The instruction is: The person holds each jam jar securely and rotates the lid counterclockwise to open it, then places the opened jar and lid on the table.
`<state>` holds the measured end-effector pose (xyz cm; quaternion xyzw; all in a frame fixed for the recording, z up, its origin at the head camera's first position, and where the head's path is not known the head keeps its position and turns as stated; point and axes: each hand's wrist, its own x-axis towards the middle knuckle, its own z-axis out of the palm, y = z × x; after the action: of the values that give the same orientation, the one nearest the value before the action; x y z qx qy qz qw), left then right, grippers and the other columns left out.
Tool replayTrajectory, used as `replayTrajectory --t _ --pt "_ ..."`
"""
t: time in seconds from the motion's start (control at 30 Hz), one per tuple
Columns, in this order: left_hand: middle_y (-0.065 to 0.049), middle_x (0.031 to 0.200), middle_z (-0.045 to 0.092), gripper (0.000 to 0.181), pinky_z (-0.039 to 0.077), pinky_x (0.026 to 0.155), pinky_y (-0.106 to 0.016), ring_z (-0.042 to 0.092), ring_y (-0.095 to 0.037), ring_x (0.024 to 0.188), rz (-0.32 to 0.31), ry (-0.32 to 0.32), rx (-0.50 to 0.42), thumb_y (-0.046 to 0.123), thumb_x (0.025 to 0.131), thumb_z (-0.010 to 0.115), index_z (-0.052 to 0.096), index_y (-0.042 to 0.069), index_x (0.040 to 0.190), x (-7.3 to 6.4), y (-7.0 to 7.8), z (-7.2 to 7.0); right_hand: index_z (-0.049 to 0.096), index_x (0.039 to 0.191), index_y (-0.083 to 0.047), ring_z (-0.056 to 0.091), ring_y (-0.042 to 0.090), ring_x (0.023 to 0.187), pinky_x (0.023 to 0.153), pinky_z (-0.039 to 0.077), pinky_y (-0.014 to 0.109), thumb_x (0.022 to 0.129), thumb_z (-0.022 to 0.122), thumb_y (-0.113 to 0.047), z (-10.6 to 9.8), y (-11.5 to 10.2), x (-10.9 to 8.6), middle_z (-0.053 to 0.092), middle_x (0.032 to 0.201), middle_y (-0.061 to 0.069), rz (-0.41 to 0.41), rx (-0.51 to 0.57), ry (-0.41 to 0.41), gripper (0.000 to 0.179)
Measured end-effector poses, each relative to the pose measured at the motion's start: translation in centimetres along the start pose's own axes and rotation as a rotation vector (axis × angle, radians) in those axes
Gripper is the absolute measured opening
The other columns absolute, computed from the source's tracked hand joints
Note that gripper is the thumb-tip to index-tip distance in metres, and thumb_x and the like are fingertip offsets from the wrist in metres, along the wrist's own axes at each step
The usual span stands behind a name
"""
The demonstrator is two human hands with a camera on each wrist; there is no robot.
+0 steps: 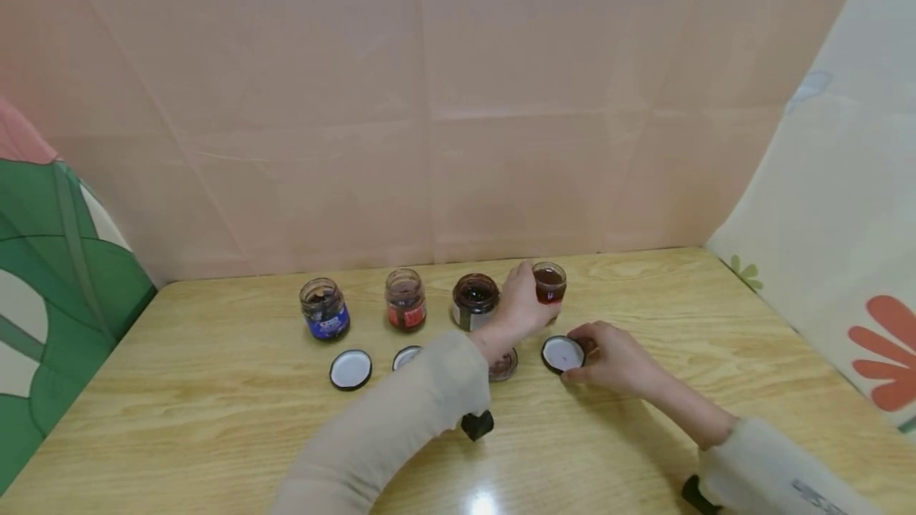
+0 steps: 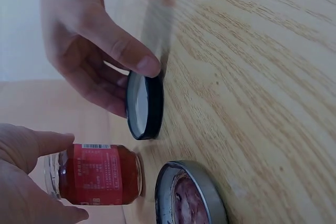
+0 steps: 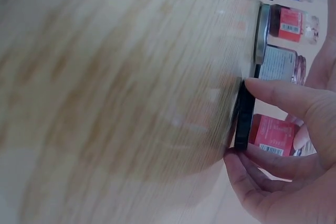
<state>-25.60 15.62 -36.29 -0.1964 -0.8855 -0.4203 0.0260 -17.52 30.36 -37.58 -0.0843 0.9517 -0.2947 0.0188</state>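
My left hand (image 1: pixel 520 307) reaches to the rightmost glass jar (image 1: pixel 550 283), thumb and fingers around its upper part. The jar is uncapped, with dark red contents and a red label that shows in the left wrist view (image 2: pixel 98 174). Just in front of it, my right hand (image 1: pixel 621 359) pinches a black-rimmed lid (image 1: pixel 561 354) by its edge between thumb and fingers. The lid's white inside faces up, and its black rim (image 3: pixel 243 116) is low over the table in the right wrist view.
Three more uncapped jars stand in a row to the left: blue-labelled (image 1: pixel 327 315), red-labelled (image 1: pixel 405 304) and dark-filled (image 1: pixel 474 302). Upturned lids lie before them: a white one (image 1: pixel 351 369), one partly behind the left sleeve (image 1: pixel 405 354), and a jam-smeared one (image 1: pixel 504 365).
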Motion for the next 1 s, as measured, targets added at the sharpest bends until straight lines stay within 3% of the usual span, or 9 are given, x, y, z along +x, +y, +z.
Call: replayTrajectory --t 0.3,0.7,1.0 --pt "-0.012 0.138 0.048 0.070 0.044 0.102 -0.036 0.050 -0.026 0.125 -0.006 -0.059 -0.049 0.025 0.089 0.068 0.034 0.005 0.146 -0.9 0.2 -1.3 0.064 0.107 0.009 0.059 0.020 0.080 0.067 0.050 0.032 0.064 0.086 -0.020 0.3 0.0 0.2 0.062 0.092 0.013 -0.018 -0.062 0.035 0.056" --pt "-0.007 0.138 0.050 0.043 0.040 0.106 -0.039 0.047 -0.022 0.128 0.212 0.026 -0.057 0.024 0.098 0.055 0.047 0.010 0.137 -2.9 -0.4 -4.8 0.063 0.108 0.010 0.058 0.022 0.081 0.068 0.049 0.034 0.065 0.086 -0.022 0.6 0.3 0.6 0.060 0.091 0.014 -0.059 -0.100 0.059 0.058" --pt "-0.010 0.131 0.054 0.036 0.041 0.105 -0.039 0.051 -0.024 0.124 0.332 0.080 -0.055 0.018 0.094 0.059 0.056 0.005 0.127 -4.4 -2.8 -7.2 0.060 0.114 0.012 0.058 0.024 0.083 0.068 0.049 0.035 0.067 0.085 -0.024 0.6 0.6 0.6 0.059 0.095 0.017 -0.042 -0.133 0.059 0.064"
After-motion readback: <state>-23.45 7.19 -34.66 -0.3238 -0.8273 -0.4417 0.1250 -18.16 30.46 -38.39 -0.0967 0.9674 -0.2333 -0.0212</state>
